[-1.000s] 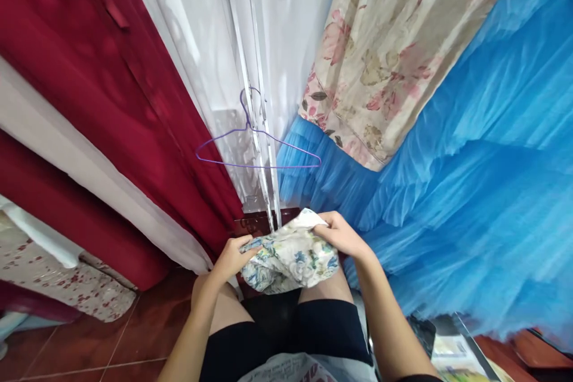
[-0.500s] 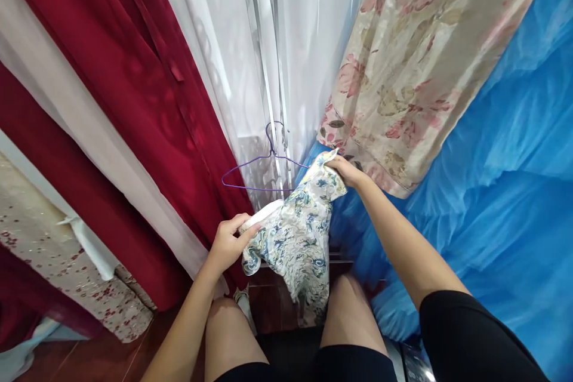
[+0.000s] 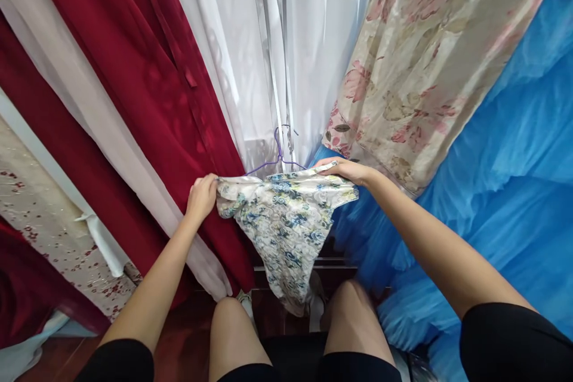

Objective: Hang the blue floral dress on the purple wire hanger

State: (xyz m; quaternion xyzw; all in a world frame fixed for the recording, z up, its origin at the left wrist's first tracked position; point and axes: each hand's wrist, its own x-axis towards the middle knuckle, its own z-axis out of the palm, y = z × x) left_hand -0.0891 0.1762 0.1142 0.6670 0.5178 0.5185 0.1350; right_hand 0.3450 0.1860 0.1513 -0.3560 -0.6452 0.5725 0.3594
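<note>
Blue-floral garment point(image 3: 286, 221) pulled level since earlier frame, overlapping purple hanger point(image 3: 280, 159); my left hand point(image 3: 203, 196), right hand point(image 3: 347, 171) clamped on its upper edge.

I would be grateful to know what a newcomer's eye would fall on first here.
Probably the blue ruffles filling the right side and the red cloth slanting down the left. In the middle, the left hand and right hand hold a patterned garment spread between them, with a purple hanger showing just above it.
</note>
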